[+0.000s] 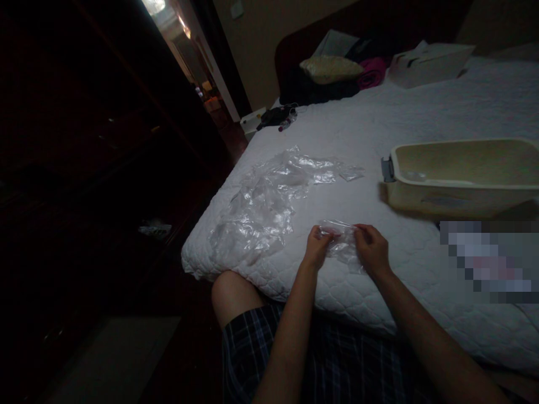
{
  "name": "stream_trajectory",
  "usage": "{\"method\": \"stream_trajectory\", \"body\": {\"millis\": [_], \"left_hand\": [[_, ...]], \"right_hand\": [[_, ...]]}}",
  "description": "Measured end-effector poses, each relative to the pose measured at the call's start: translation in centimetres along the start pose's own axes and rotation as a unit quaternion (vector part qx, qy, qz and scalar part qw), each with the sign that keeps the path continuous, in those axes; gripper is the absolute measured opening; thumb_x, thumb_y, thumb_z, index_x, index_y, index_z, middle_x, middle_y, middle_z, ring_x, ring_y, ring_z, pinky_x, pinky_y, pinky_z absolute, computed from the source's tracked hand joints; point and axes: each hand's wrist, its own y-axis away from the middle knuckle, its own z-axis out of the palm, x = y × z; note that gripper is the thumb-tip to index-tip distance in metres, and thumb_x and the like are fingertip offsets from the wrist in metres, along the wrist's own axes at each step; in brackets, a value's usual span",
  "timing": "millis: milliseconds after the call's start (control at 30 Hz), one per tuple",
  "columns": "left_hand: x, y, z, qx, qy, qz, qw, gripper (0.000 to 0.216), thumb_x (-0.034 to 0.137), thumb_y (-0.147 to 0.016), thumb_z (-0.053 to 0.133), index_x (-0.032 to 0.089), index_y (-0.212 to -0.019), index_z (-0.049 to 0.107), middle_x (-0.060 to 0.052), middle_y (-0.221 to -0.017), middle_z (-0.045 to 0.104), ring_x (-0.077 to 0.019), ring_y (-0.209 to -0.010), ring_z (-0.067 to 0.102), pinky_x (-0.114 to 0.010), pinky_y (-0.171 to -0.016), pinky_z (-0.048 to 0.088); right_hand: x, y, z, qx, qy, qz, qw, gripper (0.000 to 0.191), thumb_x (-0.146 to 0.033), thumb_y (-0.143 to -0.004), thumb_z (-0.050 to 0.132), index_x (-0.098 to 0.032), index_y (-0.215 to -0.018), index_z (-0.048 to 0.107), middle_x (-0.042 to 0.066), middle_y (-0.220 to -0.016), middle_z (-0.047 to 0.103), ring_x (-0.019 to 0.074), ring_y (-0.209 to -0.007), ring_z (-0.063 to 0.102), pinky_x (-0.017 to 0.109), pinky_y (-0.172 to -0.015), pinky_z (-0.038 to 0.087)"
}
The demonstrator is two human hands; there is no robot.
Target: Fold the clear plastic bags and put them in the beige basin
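Between my two hands a clear plastic bag (343,247) is stretched by its upper edge, just above the quilted white mattress cover (349,303). My left hand (317,246) pinches the bag's left corner, and my right hand (372,249) grips its right corner. The lower part of the bag hangs crumpled. To the left of my hands, a spread pile of similar clear plastic bags (269,207) lies on the bed, shiny and overlapping. One flat bag (352,173) sticks out at the pile's right end.
A cream plastic bin (455,196) with a grey latch stands on the bed at right. Farther back are a pillow (332,69), a rolled magenta cloth (372,73) and a white box (432,66). A small bottle (287,122) lies near the bed's far left edge. Dark furniture stands at left.
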Motion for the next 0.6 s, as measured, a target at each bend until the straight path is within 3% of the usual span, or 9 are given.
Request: {"method": "stream_trajectory", "body": {"millis": [133, 200, 300, 400, 500, 600], "left_hand": [[0.0, -0.2, 0.0, 0.003, -0.006, -0.009, 1.0, 0.034, 0.033, -0.057, 0.08, 0.015, -0.074, 0.058, 0.003, -0.067, 0.061, -0.0086, -0.062, 0.056, -0.022, -0.066, 0.042], [0.0, -0.2, 0.0, 0.002, 0.001, -0.016, 1.0, 0.031, 0.03, -0.055, 0.081, 0.015, -0.074, 0.061, 0.0, -0.072, 0.065, -0.0095, -0.066, 0.058, -0.022, -0.068, 0.042], [0.4, 0.2, 0.1, -0.01, 0.016, -0.025, 1.0, 0.032, 0.023, -0.052, 0.081, 0.015, -0.078, 0.065, -0.001, -0.076, 0.067, -0.0112, -0.07, 0.06, -0.024, -0.07, 0.043], [1.2, 1.2, -0.3, -0.043, 0.028, -0.042, 0.998, 0.032, 0.022, -0.052, 0.079, 0.016, -0.081, 0.068, -0.002, -0.075, 0.067, -0.0128, -0.07, 0.061, -0.026, -0.072, 0.044], [2.6, 2.4, -0.7, -0.077, 0.05, -0.043, 0.995, 0.033, 0.035, -0.06, 0.072, 0.015, -0.086, 0.069, -0.009, -0.093, 0.068, -0.0193, -0.082, 0.063, -0.032, -0.078, 0.046], [4.3, 3.4, -0.2, -0.074, 0.022, 0.012, 0.997, 0.045, 0.041, -0.061, 0.073, 0.021, -0.1, 0.065, -0.011, -0.121, 0.06, -0.0249, -0.103, 0.059, -0.036, -0.086, 0.044]], "right_hand": [[-0.7, -1.3, -1.3, 0.04, -0.086, 0.099, 0.99, 0.024, -0.041, -0.079, 0.056, -0.019, -0.087, 0.062, 0.003, -0.081, 0.066, 0.0171, -0.077, 0.06, 0.033, -0.074, 0.047], [-1.7, -2.3, -2.5, 0.052, -0.099, 0.108, 0.988, 0.024, -0.042, -0.077, 0.058, -0.019, -0.084, 0.062, 0.002, -0.075, 0.064, 0.0162, -0.073, 0.06, 0.031, -0.072, 0.048], [-4.1, -3.9, -4.5, 0.036, -0.12, 0.117, 0.985, 0.027, -0.043, -0.073, 0.062, -0.018, -0.084, 0.061, 0.0, -0.064, 0.06, 0.0143, -0.057, 0.056, 0.028, -0.057, 0.049], [-7.0, -5.1, -6.3, 0.044, -0.078, 0.084, 0.992, 0.024, -0.04, -0.074, 0.059, -0.018, -0.083, 0.061, -0.001, -0.061, 0.057, 0.0114, -0.051, 0.052, 0.023, -0.048, 0.045], [-9.6, -5.9, -7.9, 0.057, -0.041, 0.053, 0.996, 0.024, -0.039, -0.075, 0.058, -0.017, -0.085, 0.063, 0.001, -0.066, 0.059, 0.01, -0.052, 0.052, 0.021, -0.048, 0.043], [-11.4, -6.1, -8.8, 0.0, -0.017, 0.04, 0.999, 0.026, -0.04, -0.073, 0.06, -0.017, -0.086, 0.065, 0.001, -0.068, 0.061, 0.0086, -0.047, 0.048, 0.021, -0.044, 0.04]]}}
